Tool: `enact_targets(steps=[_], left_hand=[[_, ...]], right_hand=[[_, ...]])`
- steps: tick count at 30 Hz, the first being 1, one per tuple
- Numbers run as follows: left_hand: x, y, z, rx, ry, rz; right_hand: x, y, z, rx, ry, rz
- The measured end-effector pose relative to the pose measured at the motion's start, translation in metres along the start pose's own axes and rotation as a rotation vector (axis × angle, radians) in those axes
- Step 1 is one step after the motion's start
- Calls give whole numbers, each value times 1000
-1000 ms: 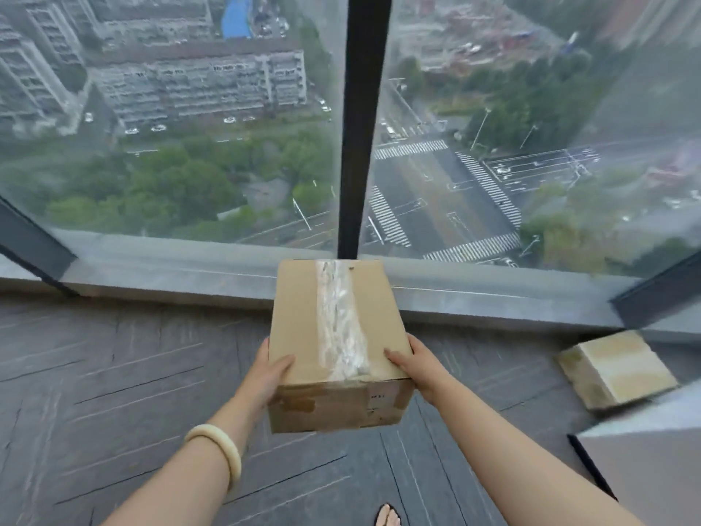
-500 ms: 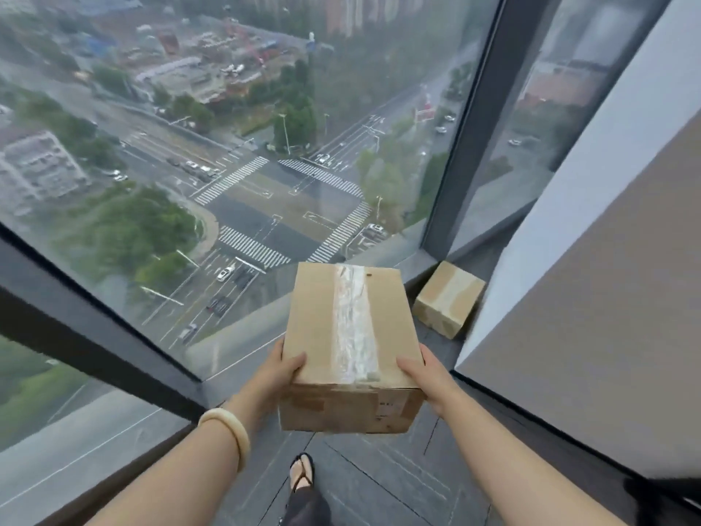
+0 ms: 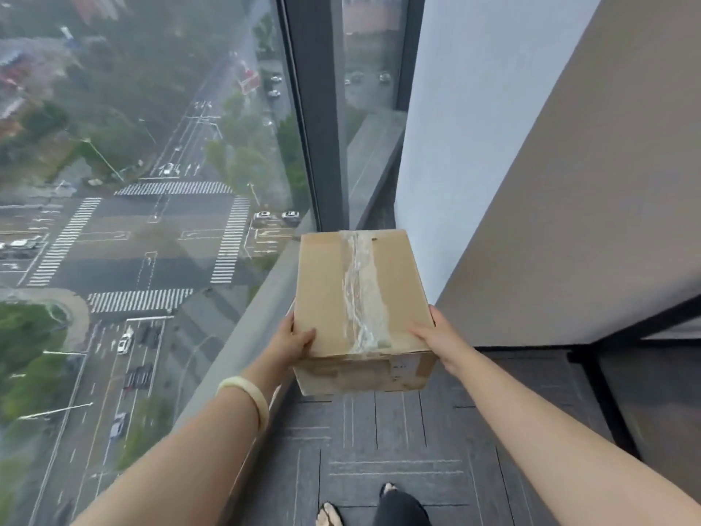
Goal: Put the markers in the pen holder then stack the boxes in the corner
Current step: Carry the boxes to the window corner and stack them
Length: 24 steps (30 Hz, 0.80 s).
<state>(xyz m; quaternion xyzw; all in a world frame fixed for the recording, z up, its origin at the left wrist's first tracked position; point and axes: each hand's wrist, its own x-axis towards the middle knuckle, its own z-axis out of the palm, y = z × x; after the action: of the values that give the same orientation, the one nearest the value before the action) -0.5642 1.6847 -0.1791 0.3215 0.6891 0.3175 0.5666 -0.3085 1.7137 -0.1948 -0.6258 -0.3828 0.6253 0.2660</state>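
**Taped carton held in both hands before the corner post**

The brown cardboard box [image 3: 360, 298] is a plain rectangular carton, closed. A wrinkled strip of clear tape [image 3: 360, 294] runs down the middle of its top from the far edge to the near one. Its near face is scuffed and carries a small pale label [image 3: 400, 368] with print too small to read. The box is held in the air, clear of the floor, just on the person's side of the foot of the dark metal window post [image 3: 318, 127], with its long axis pointing toward that post.

The left hand [image 3: 294, 341] grips the near corner of the box on the glass side of the post. Its thumb lies flat across the top and its fingers go down the side, out of sight. The right hand [image 3: 436, 336] clamps the opposite near corner, on the wall side of the post, thumb on top and fingers hidden down the flank. Both forearms reach forward nearly straight, and a cream round bangle [image 3: 246, 396] sits on the left wrist.

A grey window sill [image 3: 242, 336] runs from the base of the post back toward the person, and a white wall [image 3: 455, 146] rises just right of the post. Dark grey carpet tiles [image 3: 379, 449] cover the floor short of the post, with a sandalled foot [image 3: 330, 514] at the near edge.
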Motion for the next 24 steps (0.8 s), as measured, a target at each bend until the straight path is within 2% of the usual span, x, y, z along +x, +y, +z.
enact_targets(steps=[4,15,19,24], left_hand=[[69,29,14,33,-64,1],[273,65,46,137,-61,1],[351,57,47,180,-52,-15],[449,4,64,188,-31,-8]], right_hand=[[53,-24,-20,14,52,-22],[241,-43,-34,-47,141,1],[310,-40,-28,-53,190,8],[402,2,-21,-58,239,-1]])
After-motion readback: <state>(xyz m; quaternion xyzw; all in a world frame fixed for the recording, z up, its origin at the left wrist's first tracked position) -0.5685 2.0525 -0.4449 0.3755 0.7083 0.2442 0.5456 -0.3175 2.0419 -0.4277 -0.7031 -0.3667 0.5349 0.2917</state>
